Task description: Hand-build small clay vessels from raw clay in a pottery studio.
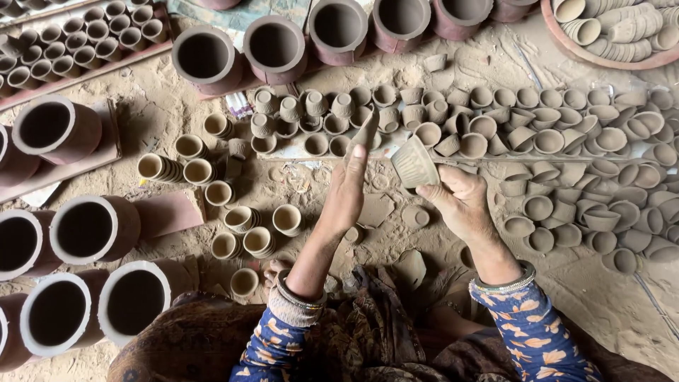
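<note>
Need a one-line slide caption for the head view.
Right hand holds a ribbed clay cup, left hand a flat clay piece, above unfired cups.

Likely a pottery workshop: unfired clay cups (544, 120) crowd sandy ground (601, 297).

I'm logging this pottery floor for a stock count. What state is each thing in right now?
Ribbed clay cup: held tilted in the right hand, mouth toward the camera.
Flat clay shard: raised in the left hand beside the cup; contact with the cup unclear.
Small clay cups: loose on the ground, some upright, some tipped.
Large clay pots: lying on their sides, mouths open.
Stacked cups: nested in short rows.
</note>
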